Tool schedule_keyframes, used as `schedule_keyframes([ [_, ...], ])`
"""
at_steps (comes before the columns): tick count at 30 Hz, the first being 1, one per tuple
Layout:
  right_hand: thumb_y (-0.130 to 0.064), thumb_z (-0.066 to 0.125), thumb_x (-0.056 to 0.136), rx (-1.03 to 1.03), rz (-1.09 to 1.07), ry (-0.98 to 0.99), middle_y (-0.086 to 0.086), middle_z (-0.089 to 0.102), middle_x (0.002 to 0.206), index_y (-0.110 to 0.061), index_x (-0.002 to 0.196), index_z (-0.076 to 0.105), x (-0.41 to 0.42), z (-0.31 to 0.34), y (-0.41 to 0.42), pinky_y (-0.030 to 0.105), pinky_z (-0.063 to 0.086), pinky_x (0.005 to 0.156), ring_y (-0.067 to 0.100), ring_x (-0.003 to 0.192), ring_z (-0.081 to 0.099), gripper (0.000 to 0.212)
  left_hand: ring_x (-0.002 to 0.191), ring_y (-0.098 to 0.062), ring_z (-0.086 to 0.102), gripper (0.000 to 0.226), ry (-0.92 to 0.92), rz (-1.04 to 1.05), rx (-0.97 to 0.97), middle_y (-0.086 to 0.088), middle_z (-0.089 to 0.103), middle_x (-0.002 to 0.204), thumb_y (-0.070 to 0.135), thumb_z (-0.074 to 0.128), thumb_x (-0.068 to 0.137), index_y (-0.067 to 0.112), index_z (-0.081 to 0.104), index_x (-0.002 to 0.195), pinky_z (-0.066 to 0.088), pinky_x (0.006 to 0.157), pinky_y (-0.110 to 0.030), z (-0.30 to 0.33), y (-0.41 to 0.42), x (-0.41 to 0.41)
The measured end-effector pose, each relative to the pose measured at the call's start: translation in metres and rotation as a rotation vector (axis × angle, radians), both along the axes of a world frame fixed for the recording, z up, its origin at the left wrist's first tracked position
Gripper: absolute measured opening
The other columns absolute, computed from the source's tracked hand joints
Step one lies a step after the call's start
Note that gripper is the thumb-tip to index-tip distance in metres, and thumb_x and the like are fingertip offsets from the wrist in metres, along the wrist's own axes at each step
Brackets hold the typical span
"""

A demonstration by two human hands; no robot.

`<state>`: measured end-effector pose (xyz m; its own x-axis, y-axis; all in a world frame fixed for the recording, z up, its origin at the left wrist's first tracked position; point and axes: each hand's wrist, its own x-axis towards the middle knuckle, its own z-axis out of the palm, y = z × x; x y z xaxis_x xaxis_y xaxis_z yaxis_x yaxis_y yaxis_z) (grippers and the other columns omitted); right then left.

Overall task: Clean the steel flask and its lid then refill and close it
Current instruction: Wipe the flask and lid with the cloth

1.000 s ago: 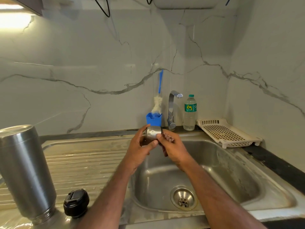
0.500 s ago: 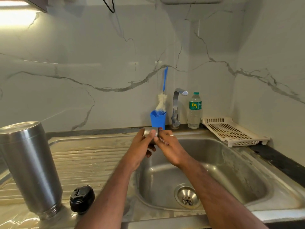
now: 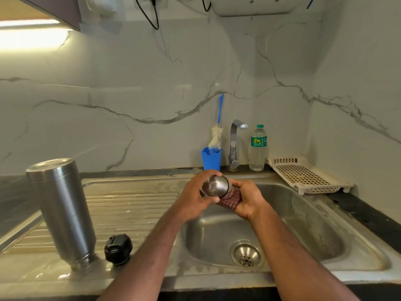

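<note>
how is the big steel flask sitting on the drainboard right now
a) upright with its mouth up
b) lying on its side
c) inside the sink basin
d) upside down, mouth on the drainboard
d: the steel flask stands inverted on the drainboard, its threaded neck at the bottom and its closed base on top, beside the black lid.

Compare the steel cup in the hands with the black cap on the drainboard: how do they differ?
The steel cup is bare shiny metal; the black cap is dark and matte. The cup is held above the sink, gripped by the left hand while the right hand holds a cloth against it; the cap lies untouched beside the flask. Both are round.
</note>
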<state>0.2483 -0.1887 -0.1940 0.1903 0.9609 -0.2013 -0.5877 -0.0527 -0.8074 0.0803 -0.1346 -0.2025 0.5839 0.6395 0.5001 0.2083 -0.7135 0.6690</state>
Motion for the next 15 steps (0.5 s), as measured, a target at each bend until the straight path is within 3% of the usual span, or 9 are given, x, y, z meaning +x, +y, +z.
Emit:
schedule_keyframes([
  [3, -0.021, 0.032, 0.108, -0.049, -0.048, 0.023, 0.028, 0.073, 0.103, 0.002, 0.123, 0.061, 0.002, -0.004, 0.002, 0.061, 0.060, 0.073, 0.042, 0.092, 0.073, 0.040, 0.091, 0.004, 0.057, 0.064, -0.034, 0.072, 0.017, 0.011, 0.057, 0.113, 0.002, 0.081, 0.078, 0.038, 0.055, 0.124, 0.046, 0.074, -0.011, 0.013, -0.011, -0.022],
  [5, -0.028, 0.035, 0.109, -0.059, -0.040, -0.009, 0.027, 0.073, 0.104, 0.000, 0.125, 0.060, -0.001, -0.010, 0.006, 0.063, 0.059, 0.076, 0.043, 0.094, 0.073, 0.041, 0.086, 0.007, 0.058, 0.063, 0.024, 0.147, 0.025, 0.007, 0.058, 0.114, 0.002, 0.082, 0.076, 0.032, 0.055, 0.125, 0.045, 0.071, -0.007, 0.022, -0.018, -0.041],
  [7, -0.034, 0.049, 0.106, -0.045, -0.012, -0.041, 0.026, 0.073, 0.109, -0.004, 0.123, 0.061, -0.011, -0.013, 0.006, 0.065, 0.057, 0.083, 0.044, 0.097, 0.072, 0.037, 0.095, 0.000, 0.057, 0.065, 0.181, 0.197, 0.021, 0.002, 0.056, 0.123, 0.006, 0.086, 0.074, 0.030, 0.056, 0.127, 0.047, 0.079, -0.010, 0.027, -0.024, -0.061],
  [8, -0.032, 0.061, 0.100, -0.021, 0.018, -0.070, 0.025, 0.072, 0.111, -0.004, 0.121, 0.063, -0.020, -0.012, 0.004, 0.066, 0.055, 0.087, 0.044, 0.098, 0.072, 0.035, 0.103, -0.006, 0.055, 0.067, 0.285, 0.211, 0.020, 0.001, 0.054, 0.125, 0.008, 0.088, 0.072, 0.031, 0.058, 0.127, 0.049, 0.087, -0.019, 0.028, -0.025, -0.070],
  [10, -0.015, 0.075, 0.089, 0.017, 0.095, -0.165, 0.025, 0.072, 0.114, -0.002, 0.120, 0.066, -0.041, -0.010, 0.000, 0.063, 0.055, 0.091, 0.040, 0.101, 0.072, 0.035, 0.111, -0.013, 0.051, 0.067, 0.482, 0.228, -0.016, 0.002, 0.052, 0.123, 0.010, 0.089, 0.069, 0.034, 0.060, 0.124, 0.047, 0.093, -0.030, 0.030, -0.033, -0.087],
  [13, 0.011, 0.071, 0.083, 0.080, 0.157, -0.267, 0.025, 0.073, 0.110, 0.004, 0.117, 0.067, -0.069, -0.011, -0.006, 0.055, 0.059, 0.087, 0.037, 0.099, 0.073, 0.035, 0.107, -0.014, 0.055, 0.066, 0.666, 0.248, -0.063, 0.005, 0.054, 0.123, 0.006, 0.087, 0.068, 0.038, 0.063, 0.121, 0.051, 0.089, -0.036, 0.037, -0.047, -0.107],
  [15, 0.017, 0.070, 0.081, 0.113, 0.133, -0.330, 0.023, 0.074, 0.106, 0.003, 0.111, 0.069, -0.078, -0.014, -0.009, 0.051, 0.060, 0.084, 0.035, 0.096, 0.074, 0.033, 0.102, -0.016, 0.058, 0.065, 0.736, 0.255, -0.081, 0.005, 0.054, 0.122, 0.003, 0.083, 0.068, 0.040, 0.062, 0.118, 0.055, 0.083, -0.036, 0.042, -0.056, -0.116],
])
